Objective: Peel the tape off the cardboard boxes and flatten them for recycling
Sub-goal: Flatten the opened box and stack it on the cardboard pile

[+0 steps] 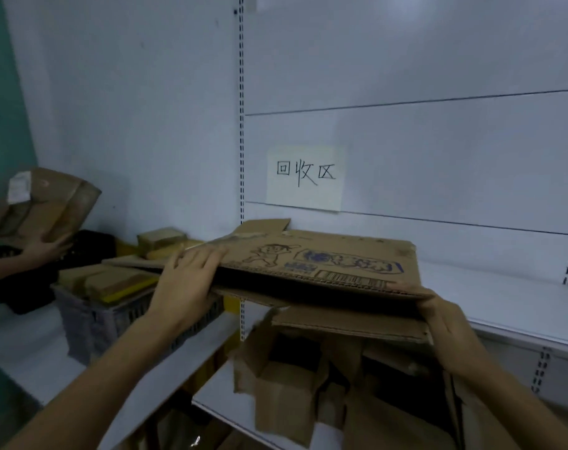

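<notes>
A flattened brown cardboard box [328,261] with a blue print and a cartoon figure lies level over the white shelf [516,306], under a paper sign. My left hand [185,284] grips its left edge, fingers spread on top. My right hand [444,323] holds the near right corner, fingers underneath and thumb on the top edge. A strip of tape [243,237] runs along the box's far left part. Below the shelf sit more opened cardboard boxes [295,384].
A grey plastic crate [91,323] with small cardboard pieces stands on the left shelf. At the far left another person's hand [45,246] holds a crumpled box [45,203] with a white label. Slotted shelf uprights [242,125] divide the white back panels.
</notes>
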Demonstrator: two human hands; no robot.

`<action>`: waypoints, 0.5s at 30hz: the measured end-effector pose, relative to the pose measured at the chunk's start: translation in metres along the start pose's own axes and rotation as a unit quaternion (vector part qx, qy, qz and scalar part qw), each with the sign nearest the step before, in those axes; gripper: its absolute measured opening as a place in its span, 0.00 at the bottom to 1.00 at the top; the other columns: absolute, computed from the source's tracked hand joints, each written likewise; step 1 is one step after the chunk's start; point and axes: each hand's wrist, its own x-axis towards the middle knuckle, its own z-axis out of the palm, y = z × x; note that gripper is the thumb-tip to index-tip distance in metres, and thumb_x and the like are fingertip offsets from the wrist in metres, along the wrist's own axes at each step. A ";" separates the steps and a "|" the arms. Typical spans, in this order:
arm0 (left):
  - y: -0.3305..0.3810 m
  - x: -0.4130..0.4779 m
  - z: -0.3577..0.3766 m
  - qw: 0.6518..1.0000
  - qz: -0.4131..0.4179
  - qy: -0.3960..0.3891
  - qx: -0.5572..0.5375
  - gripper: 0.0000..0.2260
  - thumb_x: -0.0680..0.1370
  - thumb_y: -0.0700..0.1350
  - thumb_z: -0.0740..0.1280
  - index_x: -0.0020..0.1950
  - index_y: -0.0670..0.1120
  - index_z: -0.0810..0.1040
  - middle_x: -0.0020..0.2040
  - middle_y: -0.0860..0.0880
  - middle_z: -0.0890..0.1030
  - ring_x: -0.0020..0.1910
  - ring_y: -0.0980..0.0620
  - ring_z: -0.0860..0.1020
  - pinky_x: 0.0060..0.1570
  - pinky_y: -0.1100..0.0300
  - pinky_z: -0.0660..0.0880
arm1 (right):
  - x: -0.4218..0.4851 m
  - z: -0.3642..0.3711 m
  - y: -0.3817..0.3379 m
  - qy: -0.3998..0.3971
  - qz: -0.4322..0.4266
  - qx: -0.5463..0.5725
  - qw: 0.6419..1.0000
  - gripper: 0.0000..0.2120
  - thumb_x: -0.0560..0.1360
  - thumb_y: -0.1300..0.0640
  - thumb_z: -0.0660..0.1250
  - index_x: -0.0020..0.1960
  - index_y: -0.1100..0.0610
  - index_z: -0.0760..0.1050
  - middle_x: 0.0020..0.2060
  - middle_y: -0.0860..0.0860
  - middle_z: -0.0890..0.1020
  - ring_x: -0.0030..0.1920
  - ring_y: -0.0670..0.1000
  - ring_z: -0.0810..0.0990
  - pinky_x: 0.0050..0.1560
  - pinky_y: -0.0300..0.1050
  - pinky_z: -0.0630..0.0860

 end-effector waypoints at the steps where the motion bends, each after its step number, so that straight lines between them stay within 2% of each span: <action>1: -0.002 -0.002 0.005 1.000 0.025 0.015 0.007 0.36 0.61 0.45 0.78 0.68 0.44 0.71 0.61 0.44 0.78 0.60 0.43 0.76 0.66 0.43 0.62 | -0.001 -0.002 0.000 -0.008 0.003 -0.010 1.000 0.22 0.76 0.30 0.46 0.60 0.32 0.73 0.58 0.36 0.79 0.60 0.41 0.76 0.60 0.42 0.74; 3: 0.001 -0.008 0.012 0.995 0.085 0.058 -0.007 0.35 0.65 0.51 0.74 0.69 0.43 0.68 0.62 0.44 0.77 0.61 0.45 0.74 0.66 0.47 0.60 | -0.007 -0.004 0.004 -0.025 0.004 -0.038 0.999 0.23 0.78 0.36 0.46 0.62 0.40 0.75 0.59 0.42 0.79 0.60 0.46 0.77 0.58 0.48 0.76; 5: 0.014 -0.007 0.011 0.988 0.127 0.082 -0.039 0.29 0.70 0.57 0.65 0.68 0.43 0.68 0.60 0.44 0.78 0.59 0.46 0.73 0.60 0.51 0.63 | -0.014 -0.003 0.008 -0.027 -0.007 -0.066 0.997 0.26 0.79 0.39 0.45 0.62 0.46 0.76 0.60 0.47 0.79 0.60 0.49 0.77 0.56 0.46 0.74; 7: 0.024 -0.005 0.008 0.985 0.135 0.092 -0.063 0.25 0.72 0.58 0.60 0.62 0.44 0.72 0.54 0.43 0.80 0.53 0.43 0.77 0.52 0.52 0.67 | -0.015 0.000 0.004 -0.024 -0.006 -0.077 0.997 0.25 0.79 0.40 0.44 0.62 0.47 0.75 0.59 0.49 0.79 0.58 0.49 0.77 0.54 0.43 0.74; 8: 0.027 -0.005 0.009 0.983 0.132 0.108 -0.067 0.23 0.71 0.58 0.59 0.58 0.43 0.74 0.51 0.43 0.81 0.49 0.42 0.78 0.49 0.52 0.69 | -0.015 0.002 0.001 -0.021 0.007 -0.080 0.997 0.23 0.79 0.41 0.44 0.60 0.45 0.75 0.55 0.49 0.80 0.53 0.49 0.78 0.51 0.40 0.74; 10: 0.032 -0.007 0.002 0.984 0.107 0.110 -0.087 0.24 0.71 0.60 0.58 0.54 0.41 0.76 0.48 0.40 0.80 0.46 0.39 0.78 0.45 0.50 0.72 | -0.018 0.002 -0.005 -0.002 0.008 -0.091 0.996 0.16 0.80 0.41 0.45 0.48 0.40 0.71 0.44 0.47 0.79 0.40 0.43 0.76 0.41 0.30 0.70; 11: 0.031 -0.003 0.004 0.987 0.084 0.095 -0.095 0.26 0.71 0.61 0.57 0.54 0.41 0.76 0.49 0.38 0.80 0.46 0.37 0.78 0.46 0.48 0.72 | -0.020 0.000 -0.006 0.009 0.005 -0.098 0.995 0.14 0.80 0.42 0.46 0.42 0.41 0.67 0.41 0.47 0.77 0.36 0.43 0.73 0.39 0.31 0.68; 13: 0.021 0.000 0.027 0.991 0.095 0.066 -0.073 0.24 0.73 0.62 0.58 0.54 0.43 0.74 0.48 0.36 0.77 0.45 0.34 0.76 0.46 0.45 0.71 | -0.021 0.001 -0.009 0.001 0.046 -0.122 0.991 0.16 0.80 0.46 0.46 0.41 0.47 0.69 0.40 0.53 0.78 0.39 0.51 0.76 0.38 0.42 0.70; 15: 0.014 0.003 0.048 0.990 0.081 0.027 -0.109 0.10 0.77 0.59 0.62 0.51 0.55 0.69 0.43 0.38 0.74 0.42 0.38 0.75 0.43 0.47 0.74 | -0.019 0.001 -0.003 -0.013 0.076 -0.106 0.991 0.22 0.79 0.44 0.45 0.43 0.55 0.73 0.43 0.58 0.79 0.44 0.58 0.77 0.44 0.52 0.73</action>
